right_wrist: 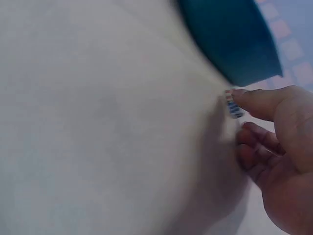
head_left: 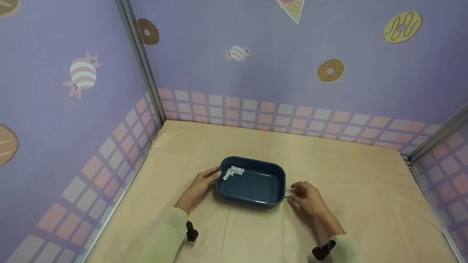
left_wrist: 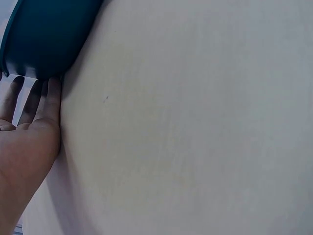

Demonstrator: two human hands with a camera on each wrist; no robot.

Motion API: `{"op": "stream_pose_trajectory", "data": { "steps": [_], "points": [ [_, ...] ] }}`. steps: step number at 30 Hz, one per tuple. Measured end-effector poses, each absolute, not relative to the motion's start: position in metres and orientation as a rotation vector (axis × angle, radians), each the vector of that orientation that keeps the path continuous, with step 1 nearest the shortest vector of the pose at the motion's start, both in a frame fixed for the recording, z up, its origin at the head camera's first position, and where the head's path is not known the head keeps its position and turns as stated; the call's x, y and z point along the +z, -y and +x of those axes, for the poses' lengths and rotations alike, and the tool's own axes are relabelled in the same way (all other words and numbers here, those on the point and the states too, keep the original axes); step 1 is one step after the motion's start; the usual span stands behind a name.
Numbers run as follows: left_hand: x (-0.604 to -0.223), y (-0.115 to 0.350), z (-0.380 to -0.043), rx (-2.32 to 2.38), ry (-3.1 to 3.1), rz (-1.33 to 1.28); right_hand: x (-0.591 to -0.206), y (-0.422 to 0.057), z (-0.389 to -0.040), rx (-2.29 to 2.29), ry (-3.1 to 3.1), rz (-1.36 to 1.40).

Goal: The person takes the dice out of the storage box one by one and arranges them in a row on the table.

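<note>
A dark blue rectangular dish (head_left: 252, 184) with rounded corners sits on the cloth-covered table. My left hand (head_left: 199, 188) holds its left end, thumb at the rim and fingers against the outer wall; in the left wrist view the fingers (left_wrist: 46, 100) meet that wall. Small white cube beads (head_left: 234, 171) with dark marks lie bunched inside, at the dish's left end. Beside the right end, my right hand (head_left: 309, 199) pinches a short row of similar beads (right_wrist: 233, 104), showing coloured marks in the right wrist view. These beads are outside the dish, close to its wall.
A beige cloth (head_left: 204, 142) covers the table. Purple panels (head_left: 234, 76) with sweets and pink-and-white checks stand behind and on both sides, joined by metal posts (head_left: 140, 54). Dark wrist devices (head_left: 191, 232) sit near both sleeve cuffs.
</note>
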State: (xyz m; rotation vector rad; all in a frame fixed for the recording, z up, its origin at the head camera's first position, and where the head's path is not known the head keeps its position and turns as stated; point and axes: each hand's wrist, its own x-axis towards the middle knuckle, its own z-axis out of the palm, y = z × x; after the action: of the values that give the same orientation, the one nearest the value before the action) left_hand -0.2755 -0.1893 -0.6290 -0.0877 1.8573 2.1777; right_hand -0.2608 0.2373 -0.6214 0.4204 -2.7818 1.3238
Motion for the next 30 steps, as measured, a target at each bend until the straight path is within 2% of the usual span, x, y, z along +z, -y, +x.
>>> {"op": "stream_pose_trajectory", "data": {
  "steps": [5, 12, 21, 30],
  "points": [
    [-0.627, 0.192, -0.275, 2.189, -1.867, -0.094, -0.597, -0.216, -0.265, 1.362, 2.496, 0.363],
    [-0.627, 0.188, -0.275, 2.202, -1.877, -0.088, -0.577, -0.149, -0.279, 1.47, 2.333, 0.553],
    [-0.629, 0.183, -0.274, 2.182, -1.851, -0.091, -0.598, -0.079, -0.298, 1.368, 2.559, 0.569],
    [-0.626, 0.186, -0.276, 2.178, -1.859, -0.085, -0.615, -0.058, -0.314, 1.269, 2.648, 0.588]
  ]
}}
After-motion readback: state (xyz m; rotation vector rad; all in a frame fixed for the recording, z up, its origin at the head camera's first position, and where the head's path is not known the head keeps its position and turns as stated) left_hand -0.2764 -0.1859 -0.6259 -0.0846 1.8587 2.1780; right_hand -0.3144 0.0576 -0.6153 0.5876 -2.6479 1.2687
